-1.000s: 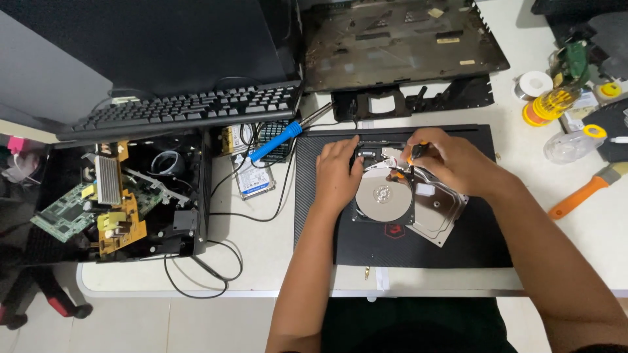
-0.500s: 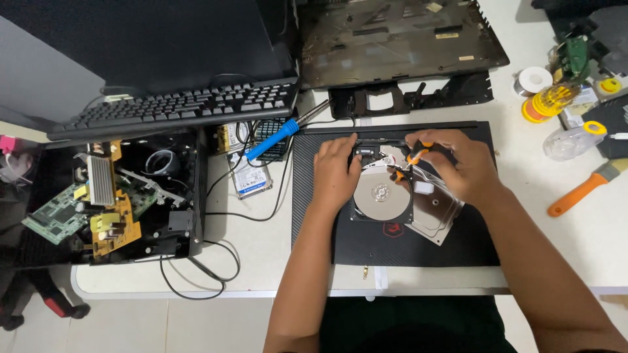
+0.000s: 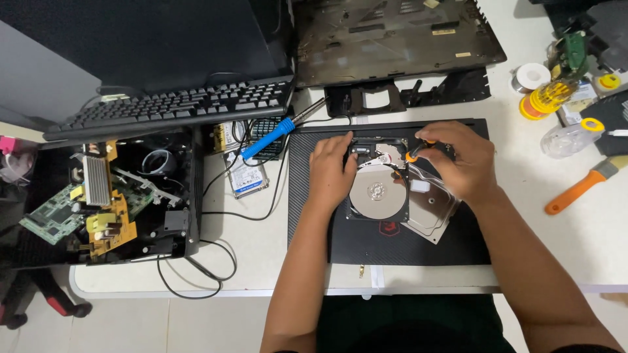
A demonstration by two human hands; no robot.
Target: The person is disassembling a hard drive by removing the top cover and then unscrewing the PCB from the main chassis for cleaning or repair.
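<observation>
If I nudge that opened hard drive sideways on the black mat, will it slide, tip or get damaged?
The opened hard drive lies flat and low, so tipping seems unlikely. Its metal body probably makes it heavy for its size, and the left hand braces its edge, so it should resist sliding on the black mat. The bare shiny platter looks fragile: push the casing only.

bright, even overhead light | soft shadows | sharp | slight edge distortion
</observation>
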